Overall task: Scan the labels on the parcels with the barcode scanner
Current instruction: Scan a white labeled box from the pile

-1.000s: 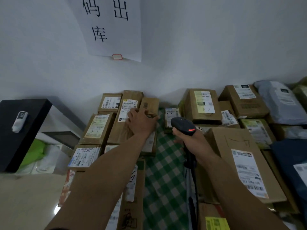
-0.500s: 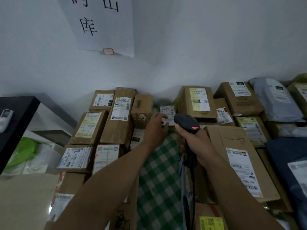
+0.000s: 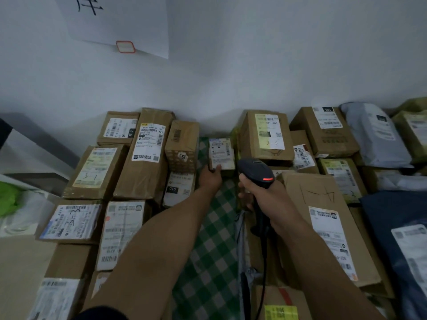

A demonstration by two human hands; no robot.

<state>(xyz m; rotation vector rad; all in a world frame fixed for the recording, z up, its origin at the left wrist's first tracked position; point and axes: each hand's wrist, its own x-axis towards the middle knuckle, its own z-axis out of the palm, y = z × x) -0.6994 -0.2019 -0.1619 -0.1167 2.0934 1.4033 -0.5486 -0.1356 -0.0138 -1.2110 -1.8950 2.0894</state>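
A small cardboard parcel (image 3: pixel 221 153) with a white barcode label on top sits at the back of the green checked cloth (image 3: pixel 212 245). My left hand (image 3: pixel 210 177) grips its near left corner, thumb on the label. My right hand (image 3: pixel 258 192) holds a black barcode scanner (image 3: pixel 256 173) by its handle, just right of the parcel, its head aimed forward with a red light glowing on it. The scanner's cable (image 3: pixel 263 273) hangs down toward me.
Labelled cardboard boxes (image 3: pixel 147 155) are packed on the left, and more boxes (image 3: pixel 268 135) plus grey and dark blue mailer bags (image 3: pixel 374 135) on the right. A large box (image 3: pixel 323 222) lies under my right forearm. A white wall with a paper sign (image 3: pixel 124 21) stands behind.
My left hand left the tall box at the left, moved right and took hold of the small parcel on the cloth. The scanner stayed close beside it; the view tilted down.
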